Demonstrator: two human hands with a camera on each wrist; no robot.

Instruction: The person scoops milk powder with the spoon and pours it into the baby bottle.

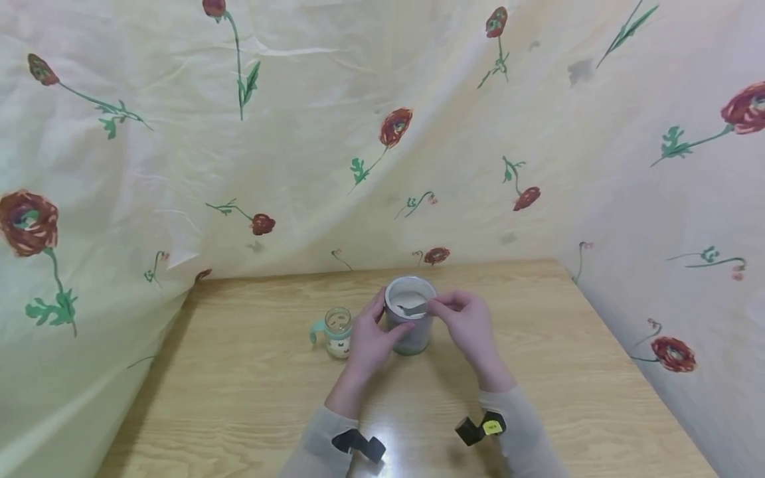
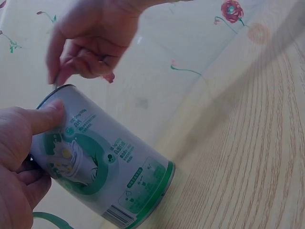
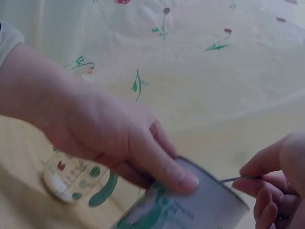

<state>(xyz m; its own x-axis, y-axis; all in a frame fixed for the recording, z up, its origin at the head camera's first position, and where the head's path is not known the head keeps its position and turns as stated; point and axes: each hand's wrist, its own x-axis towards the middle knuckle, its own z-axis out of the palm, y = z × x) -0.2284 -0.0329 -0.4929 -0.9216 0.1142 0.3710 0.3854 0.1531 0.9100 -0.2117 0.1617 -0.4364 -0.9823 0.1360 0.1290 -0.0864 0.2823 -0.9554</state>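
Observation:
A white and green milk powder can (image 1: pixel 412 342) stands uncovered on the table, with white powder (image 1: pixel 410 299) inside. My left hand (image 1: pixel 372 340) grips the can from its left side, the thumb across the front near the rim. With thumb and fingers my right hand (image 1: pixel 469 326) pinches the handle of a grey spoon (image 1: pixel 414 309) at the can's right rim. The spoon's bowl end reaches into the can over the powder. In the left wrist view the can's printed side (image 2: pixel 95 157) faces the camera, and the spoon is mostly hidden by the right hand.
Just left of my left hand stands a small clear cup (image 1: pixel 338 332) with a teal handle and a printed pattern. The wooden table (image 1: pixel 239 385) ends at a flower-patterned cloth (image 1: pixel 311 153) behind and at the sides.

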